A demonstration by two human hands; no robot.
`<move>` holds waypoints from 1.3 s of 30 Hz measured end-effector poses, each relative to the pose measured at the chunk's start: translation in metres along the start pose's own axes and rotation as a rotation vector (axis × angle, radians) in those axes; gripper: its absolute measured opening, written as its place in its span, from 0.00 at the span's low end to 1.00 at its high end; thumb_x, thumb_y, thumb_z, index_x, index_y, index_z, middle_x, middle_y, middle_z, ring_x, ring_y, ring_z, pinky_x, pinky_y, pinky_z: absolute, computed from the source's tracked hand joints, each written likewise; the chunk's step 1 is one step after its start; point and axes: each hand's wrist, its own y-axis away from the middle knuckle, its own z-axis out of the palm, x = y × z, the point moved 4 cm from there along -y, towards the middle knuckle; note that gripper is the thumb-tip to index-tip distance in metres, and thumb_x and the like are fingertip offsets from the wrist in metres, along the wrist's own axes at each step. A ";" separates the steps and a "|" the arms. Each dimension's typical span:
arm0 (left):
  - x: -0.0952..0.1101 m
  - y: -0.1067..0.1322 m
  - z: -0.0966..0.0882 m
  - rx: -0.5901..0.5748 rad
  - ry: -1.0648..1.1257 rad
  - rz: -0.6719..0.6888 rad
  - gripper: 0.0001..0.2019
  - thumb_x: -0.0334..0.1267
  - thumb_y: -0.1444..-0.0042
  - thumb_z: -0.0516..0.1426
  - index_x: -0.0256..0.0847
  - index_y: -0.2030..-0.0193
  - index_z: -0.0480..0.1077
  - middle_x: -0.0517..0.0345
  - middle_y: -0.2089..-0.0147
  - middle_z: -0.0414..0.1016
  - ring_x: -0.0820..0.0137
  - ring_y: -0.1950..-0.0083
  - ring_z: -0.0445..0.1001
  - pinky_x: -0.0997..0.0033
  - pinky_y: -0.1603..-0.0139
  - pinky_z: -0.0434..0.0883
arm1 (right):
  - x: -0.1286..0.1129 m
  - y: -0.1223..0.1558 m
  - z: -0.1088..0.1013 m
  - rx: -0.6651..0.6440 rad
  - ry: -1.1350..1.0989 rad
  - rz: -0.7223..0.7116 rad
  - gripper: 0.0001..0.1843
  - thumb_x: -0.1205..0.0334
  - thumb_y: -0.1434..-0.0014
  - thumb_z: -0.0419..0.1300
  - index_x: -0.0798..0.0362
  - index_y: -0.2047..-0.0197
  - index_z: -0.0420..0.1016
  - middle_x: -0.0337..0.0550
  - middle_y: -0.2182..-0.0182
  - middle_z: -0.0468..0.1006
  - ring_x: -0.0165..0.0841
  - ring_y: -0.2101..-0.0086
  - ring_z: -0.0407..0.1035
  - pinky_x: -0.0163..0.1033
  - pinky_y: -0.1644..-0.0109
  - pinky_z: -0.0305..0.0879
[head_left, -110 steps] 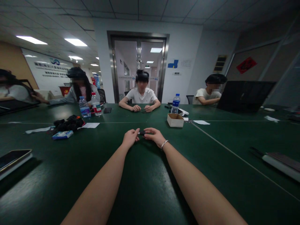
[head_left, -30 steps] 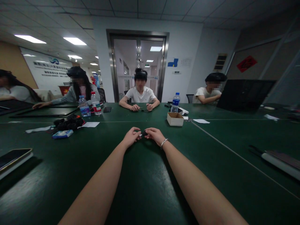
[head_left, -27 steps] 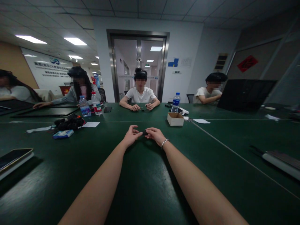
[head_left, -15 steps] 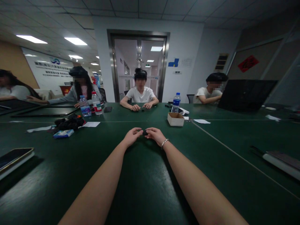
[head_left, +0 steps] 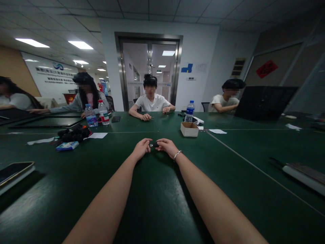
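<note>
Both my arms stretch forward over the dark green table [head_left: 157, 203]. My left hand [head_left: 141, 149] and my right hand [head_left: 166, 147] meet at the middle, fingers curled and pinched on a small black object [head_left: 153, 144] held between them just above the tabletop. A thin bracelet circles my right wrist. The object is too small to make out in detail.
A small cardboard box [head_left: 189, 129] stands beyond my hands to the right, with a water bottle [head_left: 189, 111] behind it. Black items and a blue packet [head_left: 67, 145] lie at the left, a phone [head_left: 14, 169] at the near left. Several people sit around the table's far side; a laptop [head_left: 264, 102] is at the right.
My left fingers opened briefly about a second ago and have closed again on the small black object. My right hand kept its hold throughout. The person opposite moved one hand aside.
</note>
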 end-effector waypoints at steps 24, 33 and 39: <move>-0.001 0.000 0.000 0.031 -0.003 0.000 0.28 0.48 0.49 0.54 0.36 0.44 0.55 0.60 0.72 0.67 0.76 0.77 0.63 0.77 0.77 0.58 | 0.001 0.000 0.000 -0.019 -0.010 0.001 0.06 0.76 0.48 0.56 0.59 0.67 0.69 0.41 0.75 0.75 0.28 0.75 0.73 0.27 0.74 0.71; 0.005 0.003 0.000 0.017 0.012 0.011 0.30 0.45 0.51 0.57 0.38 0.43 0.54 0.59 0.71 0.69 0.77 0.77 0.64 0.77 0.77 0.58 | 0.001 0.000 -0.001 -0.013 -0.022 -0.001 0.05 0.74 0.49 0.58 0.58 0.67 0.69 0.41 0.74 0.75 0.28 0.74 0.73 0.27 0.74 0.71; 0.005 0.004 0.000 0.039 -0.002 0.023 0.27 0.44 0.51 0.56 0.37 0.46 0.56 0.63 0.75 0.67 0.77 0.78 0.62 0.78 0.77 0.58 | -0.001 0.002 0.001 -0.021 -0.028 -0.009 0.05 0.75 0.49 0.57 0.58 0.67 0.69 0.41 0.75 0.75 0.29 0.74 0.73 0.28 0.73 0.71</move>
